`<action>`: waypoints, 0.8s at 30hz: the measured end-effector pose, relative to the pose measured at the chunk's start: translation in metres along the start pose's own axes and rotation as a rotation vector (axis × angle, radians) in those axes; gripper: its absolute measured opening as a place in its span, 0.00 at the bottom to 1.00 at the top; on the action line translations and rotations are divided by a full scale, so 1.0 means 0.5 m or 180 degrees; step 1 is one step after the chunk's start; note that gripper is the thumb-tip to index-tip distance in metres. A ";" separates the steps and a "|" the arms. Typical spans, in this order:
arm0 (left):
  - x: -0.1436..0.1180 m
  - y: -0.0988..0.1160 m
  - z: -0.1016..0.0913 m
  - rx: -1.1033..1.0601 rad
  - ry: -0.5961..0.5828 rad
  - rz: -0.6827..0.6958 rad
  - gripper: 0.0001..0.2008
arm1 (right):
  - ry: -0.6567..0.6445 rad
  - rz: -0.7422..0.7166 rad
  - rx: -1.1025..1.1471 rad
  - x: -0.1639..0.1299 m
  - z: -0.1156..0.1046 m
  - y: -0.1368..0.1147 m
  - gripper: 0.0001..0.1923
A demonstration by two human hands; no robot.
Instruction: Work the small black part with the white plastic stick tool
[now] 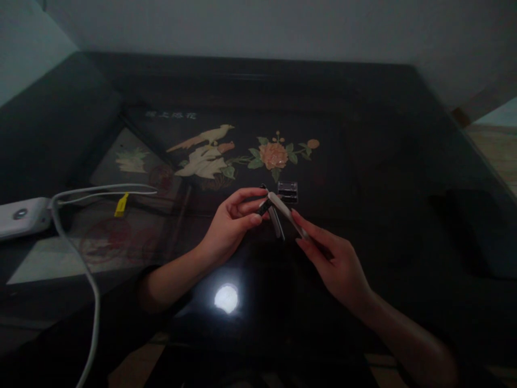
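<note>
Above the glossy dark tabletop, my left hand [230, 223] pinches a small black piece [264, 207] between thumb and fingers. A slim, pale, rounded bar [283, 206] slants down from that piece to my right hand [333, 264], whose thumb and fingertips grip its lower end. Below the black piece, a thin grey strip [277, 223] angles downward; I cannot tell how it joins the rest. The bar's upper end touches or nearly touches the black piece. Just behind them lies a small dark, shiny rectangular item [288, 192], its kind unclear.
On the left, a white device [24, 216] has a pale cable [91, 285] looping toward the front edge. A yellow tag [121, 205] is by the cable. The tabletop bears a bird picture [205, 137] and a flower [273, 155]. A dark flat object [484, 231] lies right.
</note>
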State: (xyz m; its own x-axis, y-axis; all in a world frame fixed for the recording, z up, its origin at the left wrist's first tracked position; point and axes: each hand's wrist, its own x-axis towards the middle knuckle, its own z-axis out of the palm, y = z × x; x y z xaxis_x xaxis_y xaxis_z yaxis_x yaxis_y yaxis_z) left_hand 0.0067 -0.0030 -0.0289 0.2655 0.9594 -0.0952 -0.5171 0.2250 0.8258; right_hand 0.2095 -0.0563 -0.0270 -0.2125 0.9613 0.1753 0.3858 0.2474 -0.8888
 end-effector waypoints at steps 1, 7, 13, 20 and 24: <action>0.000 0.000 0.000 -0.0010 -0.0003 -0.0005 0.23 | 0.0002 0.0009 0.0007 0.000 0.000 0.000 0.24; 0.000 0.003 0.001 -0.0040 -0.0107 0.0029 0.21 | -0.0128 -0.0105 0.0170 -0.001 0.001 -0.008 0.26; 0.003 0.001 -0.002 -0.0015 -0.0085 0.0042 0.22 | -0.0318 -0.0162 0.0199 -0.010 0.004 -0.011 0.25; 0.003 0.002 -0.003 -0.0048 -0.0130 0.0020 0.21 | -0.0298 -0.0190 0.0214 -0.010 0.004 -0.008 0.27; 0.002 0.001 -0.001 -0.0094 -0.0161 0.0005 0.21 | -0.0166 -0.0172 0.0122 -0.006 0.002 -0.005 0.26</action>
State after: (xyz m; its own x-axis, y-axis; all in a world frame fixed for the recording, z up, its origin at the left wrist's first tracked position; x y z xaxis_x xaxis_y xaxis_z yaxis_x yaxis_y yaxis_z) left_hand 0.0063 -0.0017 -0.0287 0.3050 0.9501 -0.0652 -0.5412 0.2292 0.8091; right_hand 0.2081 -0.0602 -0.0256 -0.2790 0.9388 0.2019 0.3383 0.2929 -0.8943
